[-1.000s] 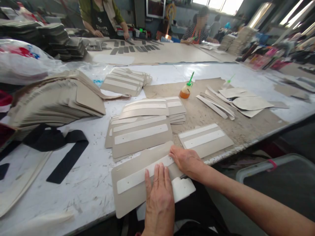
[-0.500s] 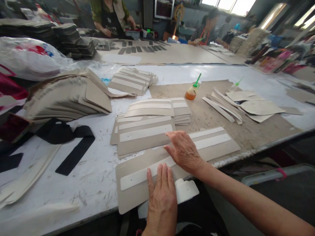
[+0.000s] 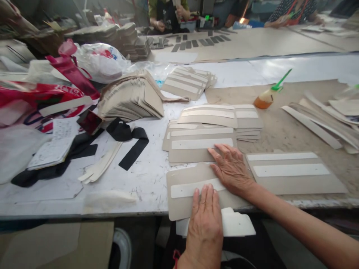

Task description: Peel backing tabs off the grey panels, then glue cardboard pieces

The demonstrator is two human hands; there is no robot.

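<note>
A grey card panel (image 3: 185, 175) with a white strip (image 3: 185, 189) glued along it lies at the table's near edge. My left hand (image 3: 206, 220) rests flat on its lower part, fingers together and stretched over the strip. My right hand (image 3: 231, 168) lies flat on the panel's upper right, fingers spread and pointing left toward the stack behind. A white card piece (image 3: 238, 224) sticks out under the panel over the table edge. Neither hand grips anything.
Stacks of finished strip panels (image 3: 202, 144) sit just behind, another panel (image 3: 294, 172) lies to the right. A glue bottle (image 3: 266, 98) with green nozzle stands farther back. A fanned pile of grey cards (image 3: 131, 99), black strips (image 3: 131, 144) and plastic bags (image 3: 70, 74) lie left. Other people work at the far side.
The view has swung left and down. My right hand has slid a little to the left over the panel. My left hand stays pressed on the strip.
</note>
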